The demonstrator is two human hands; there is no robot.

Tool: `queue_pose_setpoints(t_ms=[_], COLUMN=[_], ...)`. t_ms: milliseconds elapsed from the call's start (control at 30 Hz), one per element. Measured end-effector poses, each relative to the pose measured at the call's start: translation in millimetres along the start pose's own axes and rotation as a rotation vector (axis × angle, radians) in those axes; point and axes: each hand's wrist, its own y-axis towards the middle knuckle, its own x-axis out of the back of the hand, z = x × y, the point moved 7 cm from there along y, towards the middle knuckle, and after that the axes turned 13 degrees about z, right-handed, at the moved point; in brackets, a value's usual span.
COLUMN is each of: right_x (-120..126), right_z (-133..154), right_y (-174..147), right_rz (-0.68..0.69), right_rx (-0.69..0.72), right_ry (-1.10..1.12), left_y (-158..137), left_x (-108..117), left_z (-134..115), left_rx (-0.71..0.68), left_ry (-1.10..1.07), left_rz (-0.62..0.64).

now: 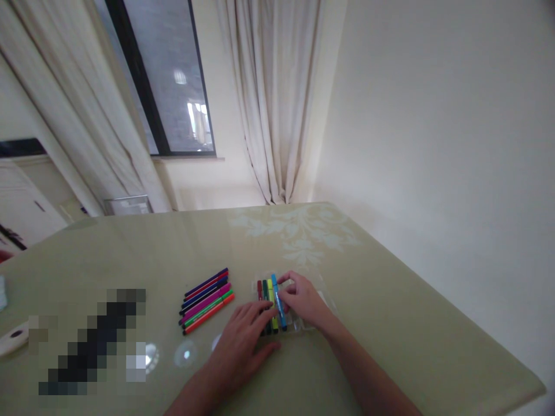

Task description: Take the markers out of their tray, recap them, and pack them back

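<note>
A light blue marker [280, 306] is between the thumb and fingers of my right hand [306, 297], slightly tilted over the right part of a clear plastic tray [302, 326]. Beside it in the tray lie a yellow marker [270, 285], a dark green marker [265, 286] and a dark red marker [259, 287], side by side. My left hand [247, 335] has its fingers apart, the fingertips resting on these markers and covering their middles. Left of the tray, several markers [206, 301] in blue, black, purple, green and orange lie in a slanted row.
The pale green table [381, 335] has a white leaf pattern toward its far end. At the left are a blurred-out dark object [93, 341] and a white rounded object [15, 338]. A wall [442, 144] borders the table's right side; curtains [277, 104] hang beyond it.
</note>
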Motion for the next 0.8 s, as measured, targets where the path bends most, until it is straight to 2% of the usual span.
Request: queue_pose_setpoints(t_ms=[300, 433, 600, 800], right_x=[-0.8, 2.0, 0.0, -4.4], right_z=[8.4, 12.7, 16.4, 18.7], right_y=[-5.6, -4.4, -3.5, -5.4], right_rz=[-0.030, -0.089, -0.072, -0.055], right_rx=[0.006, 0.070, 0.108, 0.086], right_ry=[-0.255, -0.375, -0.435, -0.552], left_y=[3.2, 4.5, 6.0, 4.6], left_x=[-8.8, -10.8, -13.3, -16.8], left_z=[-0.7, -1.6, -3.7, -5.6], left_rx=[-0.015, 0.000, -0.012, -0.004], left_ry=[0.148, 0.183, 0.202, 0.210], left_rz=[0.028, 0.017, 0.043, 0.007])
